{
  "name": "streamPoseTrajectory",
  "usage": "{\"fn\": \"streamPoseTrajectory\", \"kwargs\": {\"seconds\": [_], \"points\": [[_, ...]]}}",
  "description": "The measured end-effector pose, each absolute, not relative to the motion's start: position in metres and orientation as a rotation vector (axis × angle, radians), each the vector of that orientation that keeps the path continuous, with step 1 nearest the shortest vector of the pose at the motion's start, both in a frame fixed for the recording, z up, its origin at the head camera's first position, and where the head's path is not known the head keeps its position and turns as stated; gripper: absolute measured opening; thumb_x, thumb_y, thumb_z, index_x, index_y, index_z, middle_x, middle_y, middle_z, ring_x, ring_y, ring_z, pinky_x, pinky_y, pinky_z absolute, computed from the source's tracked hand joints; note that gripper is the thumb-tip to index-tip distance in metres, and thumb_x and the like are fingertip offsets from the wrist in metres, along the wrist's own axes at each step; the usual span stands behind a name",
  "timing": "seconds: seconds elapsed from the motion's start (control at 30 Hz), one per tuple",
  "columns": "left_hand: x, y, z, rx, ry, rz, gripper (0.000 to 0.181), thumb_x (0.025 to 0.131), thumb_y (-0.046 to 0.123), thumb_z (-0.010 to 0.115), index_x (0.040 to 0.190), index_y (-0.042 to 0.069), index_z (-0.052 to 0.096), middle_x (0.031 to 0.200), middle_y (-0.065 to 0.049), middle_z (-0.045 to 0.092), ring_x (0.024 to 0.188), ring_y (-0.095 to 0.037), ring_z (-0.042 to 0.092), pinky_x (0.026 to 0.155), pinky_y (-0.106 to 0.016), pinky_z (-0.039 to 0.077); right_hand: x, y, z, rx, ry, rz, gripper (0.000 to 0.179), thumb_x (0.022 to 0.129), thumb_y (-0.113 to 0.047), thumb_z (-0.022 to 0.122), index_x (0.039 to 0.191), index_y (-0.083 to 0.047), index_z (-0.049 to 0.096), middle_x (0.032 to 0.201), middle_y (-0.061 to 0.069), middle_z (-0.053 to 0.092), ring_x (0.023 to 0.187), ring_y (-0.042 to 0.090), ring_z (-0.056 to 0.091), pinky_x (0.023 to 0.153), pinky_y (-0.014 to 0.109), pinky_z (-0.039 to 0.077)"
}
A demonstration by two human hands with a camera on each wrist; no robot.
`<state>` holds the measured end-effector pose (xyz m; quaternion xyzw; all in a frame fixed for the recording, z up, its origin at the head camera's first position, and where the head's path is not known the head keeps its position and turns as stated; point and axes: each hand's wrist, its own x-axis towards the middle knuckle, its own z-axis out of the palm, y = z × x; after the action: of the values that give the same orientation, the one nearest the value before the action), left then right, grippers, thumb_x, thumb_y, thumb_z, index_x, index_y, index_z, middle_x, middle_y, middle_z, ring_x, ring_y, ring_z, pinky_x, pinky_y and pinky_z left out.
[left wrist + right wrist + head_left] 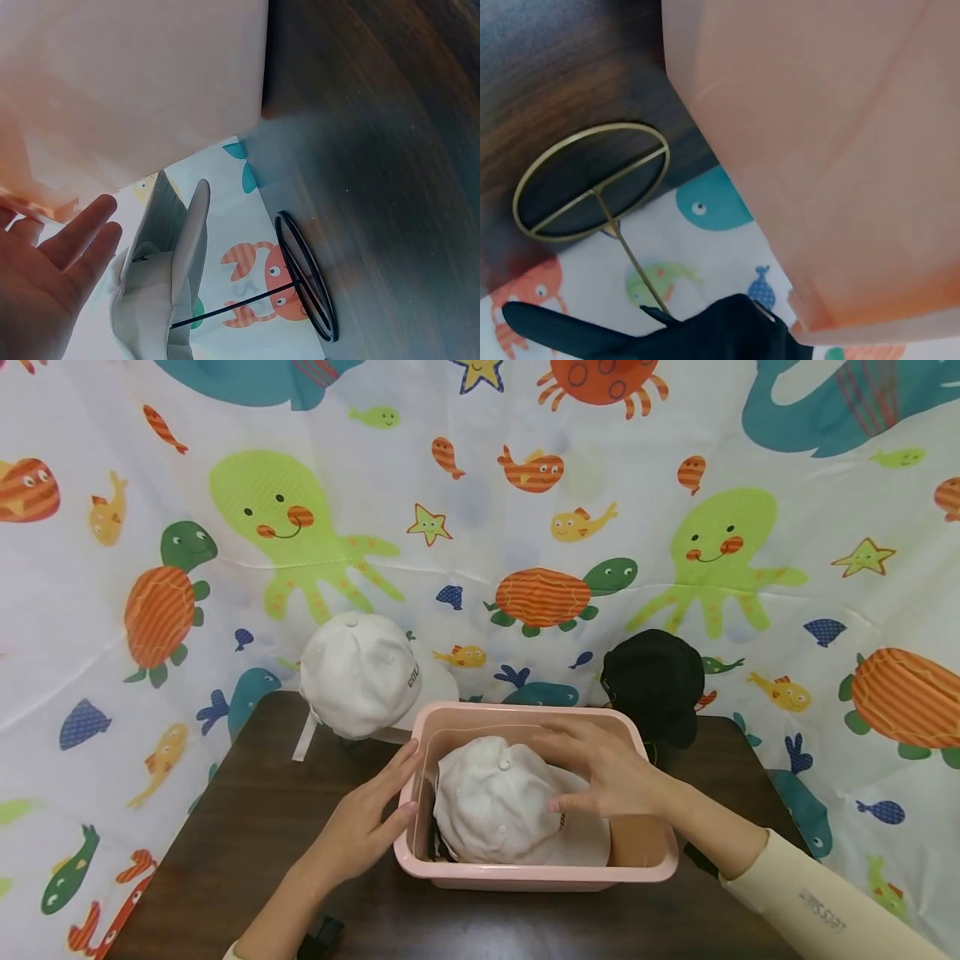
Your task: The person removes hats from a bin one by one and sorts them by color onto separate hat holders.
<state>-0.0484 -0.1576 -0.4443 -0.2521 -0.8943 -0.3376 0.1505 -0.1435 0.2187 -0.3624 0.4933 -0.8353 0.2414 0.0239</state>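
A pink plastic basin (517,874) stands on the dark wooden table, with a white cap (491,806) lying inside it, crown up and brim toward the right. My left hand (360,822) is at the basin's left side, its fairly straight fingers at the rim; the left wrist view shows these fingers (82,240) by the basin wall. Over the cap's brim side, my right hand (607,768) hovers inside the basin's outline with fingers spread and nothing gripped. Whether its fingertips touch the cap, I cannot tell. The right wrist view does not show that hand.
Behind the basin on the left, another white cap (360,677) hangs on a black wire stand (307,277). A black cap (656,685) sits at the back right on a gold wire stand (592,196). A sea-animal curtain (480,527) hangs behind the table (247,827).
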Motion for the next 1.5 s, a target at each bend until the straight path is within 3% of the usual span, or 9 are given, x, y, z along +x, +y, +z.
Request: {"fn": "streamPoseTrajectory", "kwargs": {"seconds": [0.3, 0.7, 1.03, 1.23, 1.5], "points": [[-0.047, -0.158, -0.444, -0.718, -2.599, -0.981, 0.062, 0.104, 0.022, 0.063, 0.162, 0.010, 0.041, 0.171, -0.002, 0.032, 0.151, -0.022, 0.040, 0.120, -0.017, 0.023, -0.138, 0.221, -0.380, 1.439, -2.715, 0.748, 0.078, 0.080, -0.048, 0.088, 0.146, -0.015, 0.063, 0.146, 0.004, 0.059, 0.135, 0.027, 0.054, 0.107, 0.064, 0.042], [-0.047, -0.158, -0.445, -0.718, -2.576, -0.987, 0.062, 0.103, 0.021, 0.063, 0.161, 0.010, 0.042, 0.170, -0.001, 0.032, 0.150, -0.022, 0.041, 0.119, -0.013, 0.020, -0.135, 0.219, -0.389, 1.418, -2.766, 0.896, 0.058, 0.085, -0.027, 0.089, 0.138, -0.014, 0.068, 0.134, 0.000, 0.065, 0.118, 0.017, 0.063, 0.094, 0.043, 0.057], [-0.049, -0.158, -0.445, -0.721, -2.573, -0.993, 0.061, 0.104, 0.021, 0.061, 0.161, 0.009, 0.042, 0.170, -0.003, 0.033, 0.151, -0.021, 0.041, 0.118, -0.013, 0.019, -0.137, 0.217, -0.396, 1.432, -2.723, 1.016, 0.039, 0.086, -0.011, 0.087, 0.123, -0.016, 0.074, 0.110, -0.008, 0.069, 0.096, 0.015, 0.067, 0.080, 0.039, 0.060], [-0.049, -0.157, -0.445, -0.723, -2.564, -1.001, 0.061, 0.104, 0.021, 0.061, 0.161, 0.010, 0.042, 0.170, -0.003, 0.033, 0.150, -0.022, 0.041, 0.118, -0.012, 0.019, -0.137, 0.216, -0.397, 1.404, -2.752, 1.045, 0.036, 0.087, -0.007, 0.086, 0.120, -0.015, 0.075, 0.105, -0.009, 0.071, 0.092, 0.011, 0.066, 0.080, 0.039, 0.062], [-0.049, -0.158, -0.445, -0.727, -2.575, -1.017, 0.063, 0.103, 0.020, 0.062, 0.162, 0.011, 0.041, 0.171, -0.001, 0.031, 0.152, -0.022, 0.038, 0.119, -0.014, 0.018, -0.136, 0.213, -0.395, 1.324, -2.788, 1.128, 0.031, 0.086, 0.002, 0.083, 0.114, -0.013, 0.079, 0.095, -0.009, 0.073, 0.084, 0.007, 0.064, 0.078, 0.029, 0.060]]}}
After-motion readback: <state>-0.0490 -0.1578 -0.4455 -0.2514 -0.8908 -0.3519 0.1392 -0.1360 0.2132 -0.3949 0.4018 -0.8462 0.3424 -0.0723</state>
